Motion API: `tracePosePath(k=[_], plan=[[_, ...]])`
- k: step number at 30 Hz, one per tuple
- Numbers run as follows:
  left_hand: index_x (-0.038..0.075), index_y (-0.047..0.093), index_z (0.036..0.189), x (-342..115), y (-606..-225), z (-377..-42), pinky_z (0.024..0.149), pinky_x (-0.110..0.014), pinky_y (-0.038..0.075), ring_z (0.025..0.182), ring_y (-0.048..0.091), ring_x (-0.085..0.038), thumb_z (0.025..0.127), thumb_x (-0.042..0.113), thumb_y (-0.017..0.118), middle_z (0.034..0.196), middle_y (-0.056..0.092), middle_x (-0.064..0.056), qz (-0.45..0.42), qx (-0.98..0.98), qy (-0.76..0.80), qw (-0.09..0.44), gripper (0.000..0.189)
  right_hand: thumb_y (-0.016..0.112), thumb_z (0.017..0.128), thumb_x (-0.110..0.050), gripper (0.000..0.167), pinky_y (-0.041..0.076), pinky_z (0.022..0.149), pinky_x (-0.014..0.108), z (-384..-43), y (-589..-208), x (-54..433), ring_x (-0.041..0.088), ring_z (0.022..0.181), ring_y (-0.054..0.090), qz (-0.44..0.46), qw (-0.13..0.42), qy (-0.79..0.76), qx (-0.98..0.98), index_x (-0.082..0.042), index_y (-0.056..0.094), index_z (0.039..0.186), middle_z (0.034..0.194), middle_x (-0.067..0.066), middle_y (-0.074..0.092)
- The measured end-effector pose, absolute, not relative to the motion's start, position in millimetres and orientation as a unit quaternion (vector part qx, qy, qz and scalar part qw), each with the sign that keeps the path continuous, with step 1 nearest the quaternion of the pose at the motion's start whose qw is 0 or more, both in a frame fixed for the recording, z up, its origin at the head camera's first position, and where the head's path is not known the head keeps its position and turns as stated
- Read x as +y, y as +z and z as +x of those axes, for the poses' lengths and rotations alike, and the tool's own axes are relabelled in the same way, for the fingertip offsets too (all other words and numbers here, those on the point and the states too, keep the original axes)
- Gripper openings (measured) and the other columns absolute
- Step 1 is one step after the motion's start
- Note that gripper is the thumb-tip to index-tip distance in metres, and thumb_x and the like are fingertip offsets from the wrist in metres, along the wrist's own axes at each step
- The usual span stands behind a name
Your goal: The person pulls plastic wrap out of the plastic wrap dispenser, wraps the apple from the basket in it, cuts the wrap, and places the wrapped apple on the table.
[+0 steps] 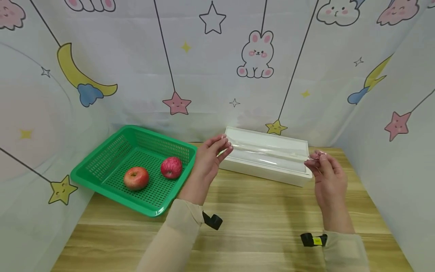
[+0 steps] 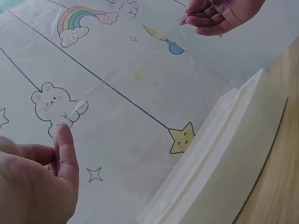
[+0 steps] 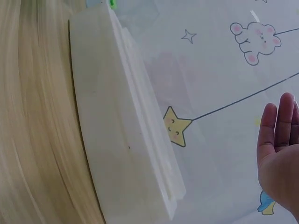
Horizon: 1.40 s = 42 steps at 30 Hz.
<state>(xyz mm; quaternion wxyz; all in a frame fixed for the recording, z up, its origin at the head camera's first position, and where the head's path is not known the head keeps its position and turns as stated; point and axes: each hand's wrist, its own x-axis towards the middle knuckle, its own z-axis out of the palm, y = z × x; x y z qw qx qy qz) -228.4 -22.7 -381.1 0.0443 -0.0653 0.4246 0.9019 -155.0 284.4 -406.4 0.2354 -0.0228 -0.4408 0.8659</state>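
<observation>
A sheet of clear cling film (image 1: 268, 152) is stretched between my two hands, just above a long white dispenser box (image 1: 261, 170). My left hand (image 1: 208, 158) pinches the film's left corner between thumb and fingers. At the other corner, my right hand (image 1: 330, 175) pinches the film with fingertips and thumb. From the left wrist view, the raised film edge (image 2: 77, 108) runs from the left hand (image 2: 39, 175) toward the right hand (image 2: 226, 16), and the sheet hangs down to the box. In the right wrist view that hand's (image 3: 282, 161) grip is out of sight.
A green plastic basket (image 1: 117, 198) stands at the left of the wooden table (image 1: 251, 226), close to my left forearm. Inside lie an orange-red apple (image 1: 136, 178) and a darker red apple (image 1: 171, 167). A printed white curtain (image 1: 217, 75) closes off the back and sides.
</observation>
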Motion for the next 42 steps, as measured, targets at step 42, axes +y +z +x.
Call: tracePosePath(k=[42], plan=[[0.006,0.069,0.110,-35,-309,-190,0.086,-0.032,0.064,0.083,0.071,-0.013,0.104,-0.004,0.062,0.095,0.070,-0.005,0.037,0.414,0.909,0.013,0.014,0.052,0.107,0.010,0.020,0.064,0.089,0.039,-129,-349,284,0.032,0.091,0.074,0.172,0.296,0.853,-0.395,0.025,0.059,0.119,0.108,0.026,0.070]])
